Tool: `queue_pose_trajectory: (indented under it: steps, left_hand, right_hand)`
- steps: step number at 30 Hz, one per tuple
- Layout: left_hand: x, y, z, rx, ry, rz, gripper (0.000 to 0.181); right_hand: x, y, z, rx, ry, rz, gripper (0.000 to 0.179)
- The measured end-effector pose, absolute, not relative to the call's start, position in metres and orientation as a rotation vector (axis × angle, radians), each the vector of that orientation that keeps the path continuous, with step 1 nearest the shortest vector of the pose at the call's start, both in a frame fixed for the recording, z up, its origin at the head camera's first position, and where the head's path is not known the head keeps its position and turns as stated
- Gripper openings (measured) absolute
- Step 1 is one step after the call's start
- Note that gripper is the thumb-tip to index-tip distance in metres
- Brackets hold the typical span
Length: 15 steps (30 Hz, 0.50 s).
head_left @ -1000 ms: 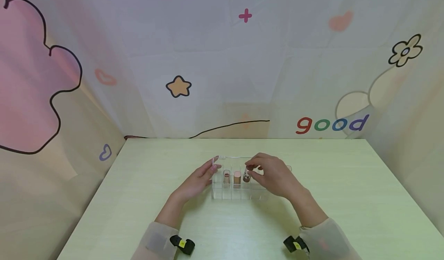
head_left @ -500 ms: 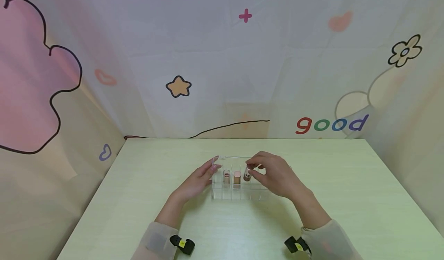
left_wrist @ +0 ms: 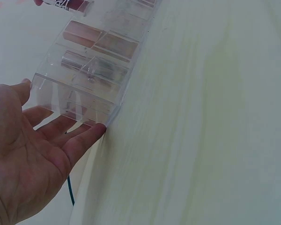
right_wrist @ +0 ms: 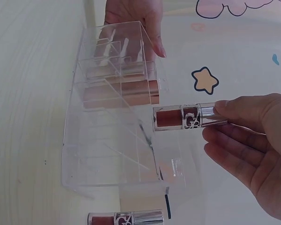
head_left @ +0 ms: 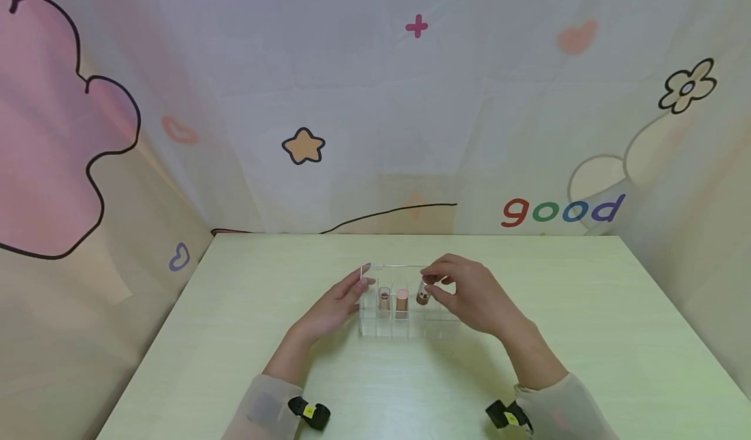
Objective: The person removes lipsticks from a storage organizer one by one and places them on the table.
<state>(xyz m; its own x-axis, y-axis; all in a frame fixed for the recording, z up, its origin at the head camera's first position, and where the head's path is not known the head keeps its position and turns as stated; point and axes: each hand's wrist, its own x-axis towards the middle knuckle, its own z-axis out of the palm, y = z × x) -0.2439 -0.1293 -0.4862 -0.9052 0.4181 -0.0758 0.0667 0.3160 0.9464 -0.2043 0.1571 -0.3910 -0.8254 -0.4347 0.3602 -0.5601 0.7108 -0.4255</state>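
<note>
While in right hand [head_left: 474, 293], tube [right_wrist: 189, 117] (silver-ended)

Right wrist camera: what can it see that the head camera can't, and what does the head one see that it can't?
Only the right wrist view shows a second red-and-silver tube, at its bottom edge. Only the head view shows the word "good", the pink plus and the left sleeve. Both show the left hand, the right hand with its pinched tube, the clear organizer and the star.

Count: 1 clear organizer [head_left: 384, 328], 2 tubes [head_left: 401, 301] slotted left, 2 lettered tubes [right_wrist: 190, 118], 2 hands [head_left: 327, 308], 2 wrist units [head_left: 317, 416].
</note>
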Motion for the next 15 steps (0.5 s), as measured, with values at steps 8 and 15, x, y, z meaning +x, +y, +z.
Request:
queue_pose_trajectory:
  steps: [8, 15]
  left_hand:
    - [-0.245, -0.129, -0.487, 0.437, 2.287, 1.617, 0.06]
    - [-0.243, -0.13, -0.486, 0.435, 2.272, 1.629, 0.06]
  right_hand:
    - [-0.202, 0.163, -0.386, 0.776, -2.676, 0.796, 0.021]
    - [-0.201, 0.17, -0.382, 0.771, -2.653, 0.818, 0.022]
